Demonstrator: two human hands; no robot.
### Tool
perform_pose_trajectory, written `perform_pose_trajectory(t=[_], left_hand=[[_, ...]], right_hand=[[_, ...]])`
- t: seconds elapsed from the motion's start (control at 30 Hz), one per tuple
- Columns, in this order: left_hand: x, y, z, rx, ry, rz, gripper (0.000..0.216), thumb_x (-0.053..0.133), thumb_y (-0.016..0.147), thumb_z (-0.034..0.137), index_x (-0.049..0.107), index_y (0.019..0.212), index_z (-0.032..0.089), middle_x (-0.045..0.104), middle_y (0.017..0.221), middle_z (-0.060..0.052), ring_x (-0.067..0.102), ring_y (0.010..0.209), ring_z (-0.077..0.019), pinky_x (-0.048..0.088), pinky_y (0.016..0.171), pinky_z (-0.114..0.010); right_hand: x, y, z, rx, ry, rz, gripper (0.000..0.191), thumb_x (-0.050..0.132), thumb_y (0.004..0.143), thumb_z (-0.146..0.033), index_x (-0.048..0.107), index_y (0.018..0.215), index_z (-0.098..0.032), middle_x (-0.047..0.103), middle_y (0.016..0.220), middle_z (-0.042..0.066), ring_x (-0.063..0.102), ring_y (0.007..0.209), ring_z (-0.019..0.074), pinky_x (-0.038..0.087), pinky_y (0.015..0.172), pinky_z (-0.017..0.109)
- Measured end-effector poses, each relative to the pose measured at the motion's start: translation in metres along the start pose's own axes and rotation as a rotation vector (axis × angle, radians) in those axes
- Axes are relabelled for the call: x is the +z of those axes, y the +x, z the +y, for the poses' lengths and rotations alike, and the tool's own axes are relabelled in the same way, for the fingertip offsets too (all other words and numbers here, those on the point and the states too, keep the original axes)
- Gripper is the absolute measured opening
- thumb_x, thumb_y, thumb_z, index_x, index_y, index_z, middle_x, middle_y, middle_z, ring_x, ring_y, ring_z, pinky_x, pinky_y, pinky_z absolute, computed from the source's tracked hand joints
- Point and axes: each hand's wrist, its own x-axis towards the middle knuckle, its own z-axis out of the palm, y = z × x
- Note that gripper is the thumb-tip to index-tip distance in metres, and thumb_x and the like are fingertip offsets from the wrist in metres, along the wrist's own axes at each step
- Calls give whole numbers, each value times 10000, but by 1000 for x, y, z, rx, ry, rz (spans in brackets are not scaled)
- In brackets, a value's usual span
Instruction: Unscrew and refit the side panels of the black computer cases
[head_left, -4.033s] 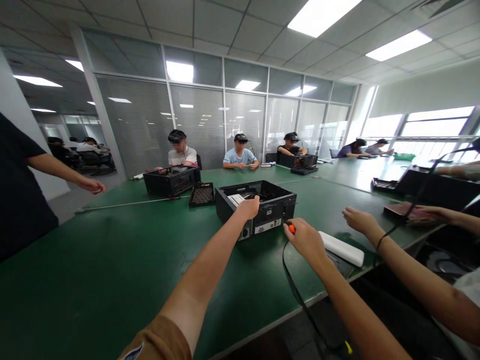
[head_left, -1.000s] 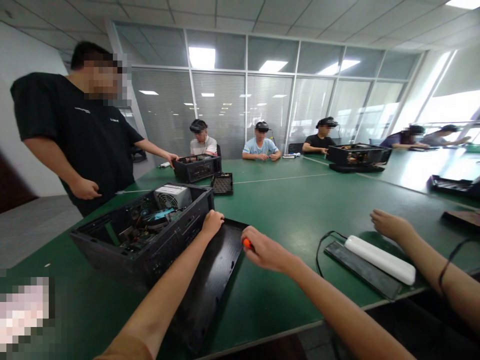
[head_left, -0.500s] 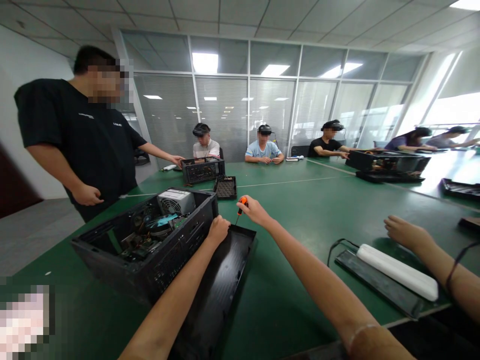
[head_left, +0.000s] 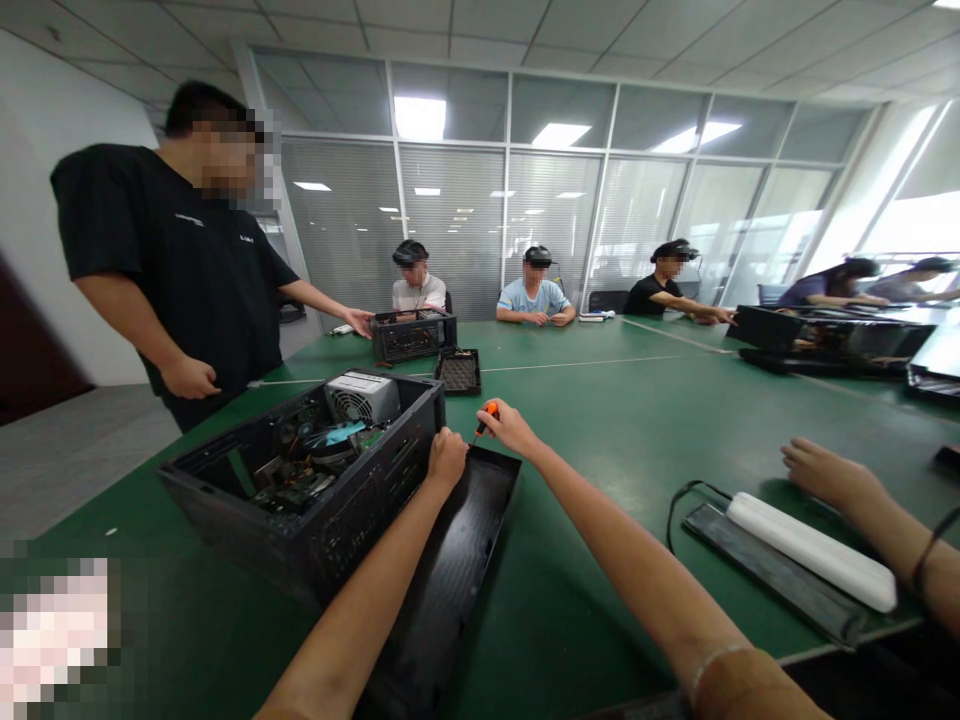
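An open black computer case point(head_left: 300, 480) lies on the green table point(head_left: 622, 420), its fan and power supply showing. My left hand point(head_left: 447, 457) is closed on the case's near right corner. My right hand point(head_left: 510, 427) grips an orange-handled screwdriver point(head_left: 486, 415), whose tip points down at that same corner. The case's black side panel point(head_left: 442, 580) lies flat on the table beside the case, under my forearms.
A person in a black shirt point(head_left: 172, 270) stands at the left, one hand on a second case point(head_left: 412, 333). Another person's hand point(head_left: 825, 475) rests at the right near a white bar point(head_left: 810, 550) on a black panel. Several seated people work along the far side.
The case has come from the table's middle to the near left. My right hand rose with the screwdriver from the table to the case's corner. My left hand keeps its hold there.
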Motion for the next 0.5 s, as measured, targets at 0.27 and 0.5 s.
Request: perform_pose_trajectory(t=[0.27,0.5], left_hand=[[-6,-6,4,61,19,18,313,369,835,163,652,705,129,581,705,-124,464,821,-224,306,704,-348],[-9,-8,6,59,26,27,308,367,823,142,655,713,127,594,703,-132,457,797,-228,296,695,-371]], right_hand=[[-5,-2,-7,15,-24,82,248,440,794,-436,487,846,-198,532,536,-55,529,489,115,405,530,227],[-3,0,-11,40,-18,86,244,432,798,-436,482,833,-200,535,535,-58,532,483,112,404,520,221]])
